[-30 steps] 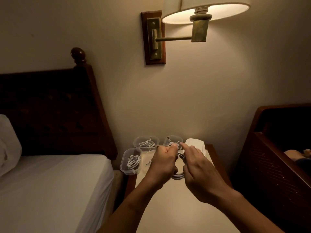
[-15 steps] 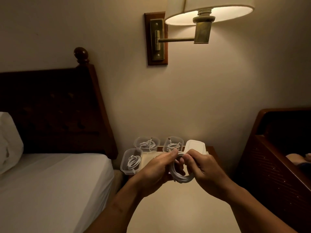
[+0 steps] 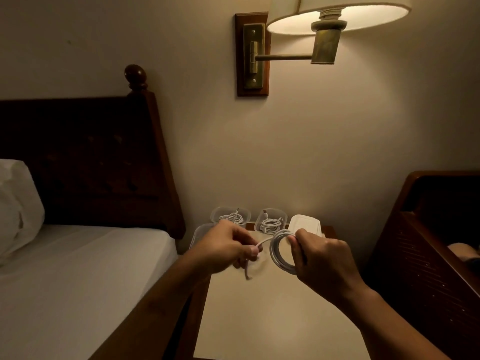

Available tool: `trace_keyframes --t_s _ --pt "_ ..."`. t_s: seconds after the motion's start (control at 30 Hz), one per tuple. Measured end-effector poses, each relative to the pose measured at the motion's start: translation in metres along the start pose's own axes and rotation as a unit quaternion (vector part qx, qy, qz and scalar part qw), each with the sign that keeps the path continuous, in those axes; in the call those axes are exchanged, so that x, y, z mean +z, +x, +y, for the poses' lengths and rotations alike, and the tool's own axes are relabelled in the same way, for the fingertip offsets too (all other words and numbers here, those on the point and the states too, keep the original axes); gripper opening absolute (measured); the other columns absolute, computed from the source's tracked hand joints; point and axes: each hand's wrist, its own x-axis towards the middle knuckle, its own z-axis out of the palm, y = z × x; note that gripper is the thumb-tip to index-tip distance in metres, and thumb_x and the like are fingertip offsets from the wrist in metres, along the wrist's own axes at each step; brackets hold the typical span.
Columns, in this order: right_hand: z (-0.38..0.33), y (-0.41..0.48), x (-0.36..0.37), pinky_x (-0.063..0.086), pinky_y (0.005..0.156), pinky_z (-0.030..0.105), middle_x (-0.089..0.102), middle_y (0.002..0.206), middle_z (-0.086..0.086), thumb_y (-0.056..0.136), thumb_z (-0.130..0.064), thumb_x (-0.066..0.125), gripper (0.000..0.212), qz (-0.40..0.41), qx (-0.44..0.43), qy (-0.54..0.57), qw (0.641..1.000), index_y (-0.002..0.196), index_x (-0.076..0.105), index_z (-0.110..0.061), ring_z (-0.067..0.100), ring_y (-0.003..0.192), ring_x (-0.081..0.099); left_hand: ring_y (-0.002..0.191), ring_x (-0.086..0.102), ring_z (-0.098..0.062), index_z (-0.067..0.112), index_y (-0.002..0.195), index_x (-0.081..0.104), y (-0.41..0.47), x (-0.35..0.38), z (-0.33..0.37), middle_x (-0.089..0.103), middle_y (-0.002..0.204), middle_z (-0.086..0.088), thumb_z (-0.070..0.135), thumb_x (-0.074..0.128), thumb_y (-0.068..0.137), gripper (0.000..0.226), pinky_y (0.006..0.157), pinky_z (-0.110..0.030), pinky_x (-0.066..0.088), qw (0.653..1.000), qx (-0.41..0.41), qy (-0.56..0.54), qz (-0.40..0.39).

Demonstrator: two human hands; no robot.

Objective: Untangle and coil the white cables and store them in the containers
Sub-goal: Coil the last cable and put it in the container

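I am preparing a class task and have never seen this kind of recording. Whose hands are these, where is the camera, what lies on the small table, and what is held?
No machine here: a person works with two bare hands. The one camera sits on their head, looking forward and down, so their arms reach in from below. The right hand grips a white cable wound into a round coil; the left hand pinches its loose end. Under them is a beige-topped bedside table. At its far edge stand a left clear plastic tub holding a stored white coil, a right clear plastic tub holding a second white coil, and a white lidded box. Behind the left hand shows a third clear tub, its contents hidden.
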Motion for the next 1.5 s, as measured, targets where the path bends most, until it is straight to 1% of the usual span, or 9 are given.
trace_keyframes --t_s 0.17,0.43,0.53,0.67,0.83,0.97,1.2,1.37,1.5 --pt "-0.011 0.006 0.001 0.023 0.041 0.023 0.057 0.055 0.002 0.095 -0.024 0.058 0.024 0.016 0.025 -0.021 0.999 0.072 0.055 -0.017 0.025 0.039 0.052 0.076 0.072 -0.026 -0.011 0.105 0.072 -0.006 0.009 0.007 0.073 0.09 -0.02 -0.005 0.068 0.09 0.017 0.064 -0.029 0.063 0.933 -0.074 -0.351 0.012" --pt "-0.015 0.002 0.001 0.021 0.044 0.019 0.057 0.054 -0.001 0.092 -0.024 0.061 0.021 -0.01 0.038 0.027 0.999 0.073 0.056 -0.018 0.019 0.039 0.051 0.071 0.073 -0.027 -0.014 0.103 0.07 -0.001 0.036 0.009 0.072 0.083 -0.022 -0.006 0.068 0.089 0.016 0.068 -0.035 0.065 0.884 -0.03 -0.444 0.146" --pt "-0.02 0.006 -0.002 0.01 0.047 0.012 0.054 0.053 -0.002 0.092 -0.025 0.059 0.022 -0.018 0.06 0.048 0.997 0.072 0.053 -0.02 0.018 0.038 0.048 0.072 0.074 -0.028 -0.005 0.096 0.073 -0.002 0.048 0.009 0.075 0.083 -0.019 -0.003 0.071 0.089 0.008 0.068 -0.032 0.064 0.891 0.033 -0.405 0.205" --pt "-0.022 0.007 -0.004 0.012 0.044 0.011 0.037 0.054 -0.018 0.097 -0.024 0.059 0.029 -0.029 0.109 0.116 0.987 0.075 0.041 -0.03 0.007 0.038 0.032 0.082 0.073 -0.02 0.015 0.087 0.077 0.0 0.06 -0.008 0.077 0.087 -0.004 0.019 0.086 0.079 0.013 0.072 -0.031 0.06 0.937 0.111 -0.187 0.272" --pt "-0.033 0.003 -0.007 0.029 0.043 0.013 0.042 0.052 -0.016 0.1 -0.015 0.059 0.029 -0.022 0.134 0.247 0.96 0.074 0.053 -0.025 0.007 0.051 0.052 0.109 0.069 -0.018 0.011 0.096 0.053 0.003 0.062 -0.025 0.07 0.114 0.002 0.034 0.082 0.081 0.039 0.094 -0.043 0.057 0.95 0.162 -0.205 0.17" --pt "-0.037 0.006 -0.007 0.03 0.044 0.011 0.048 0.053 -0.013 0.1 -0.013 0.058 0.031 -0.019 0.163 0.304 0.938 0.073 0.055 -0.029 0.008 0.051 0.052 0.081 0.065 -0.019 0.014 0.109 0.038 0.001 0.067 -0.024 0.066 0.083 -0.01 0.026 0.059 0.102 0.026 0.079 -0.031 0.055 0.964 0.169 -0.175 0.105" --pt "-0.036 0.012 -0.019 0.028 0.048 0.013 0.048 0.053 -0.015 0.103 -0.015 0.053 0.041 0.003 0.225 0.378 0.898 0.064 0.051 -0.026 0.006 0.049 0.04 0.085 0.053 -0.023 0.003 0.118 0.066 -0.001 0.056 -0.021 0.065 0.096 -0.013 0.02 0.047 0.09 0.039 0.077 -0.031 0.044 0.921 0.138 -0.362 0.034" --pt "-0.049 0.018 -0.034 0.039 0.051 0.007 0.058 0.056 -0.024 0.104 -0.013 0.048 0.037 -0.011 0.246 0.435 0.866 0.071 0.055 -0.027 -0.005 0.056 0.056 0.084 0.057 -0.034 0.022 0.105 0.079 0.004 0.06 -0.022 0.075 0.096 -0.004 0.012 0.059 0.101 0.023 0.081 -0.041 0.05 0.962 0.178 -0.196 0.072" --pt "-0.038 0.021 -0.023 0.04 0.052 0.016 0.062 0.063 -0.006 0.105 -0.021 0.048 0.033 0.036 0.264 0.411 0.872 0.076 0.064 -0.014 0.004 0.055 0.054 0.083 0.06 -0.033 0.014 0.105 0.077 0.008 0.06 -0.022 0.072 0.093 -0.013 0.006 0.055 0.103 0.023 0.078 -0.044 0.054 0.972 0.192 -0.09 0.1"
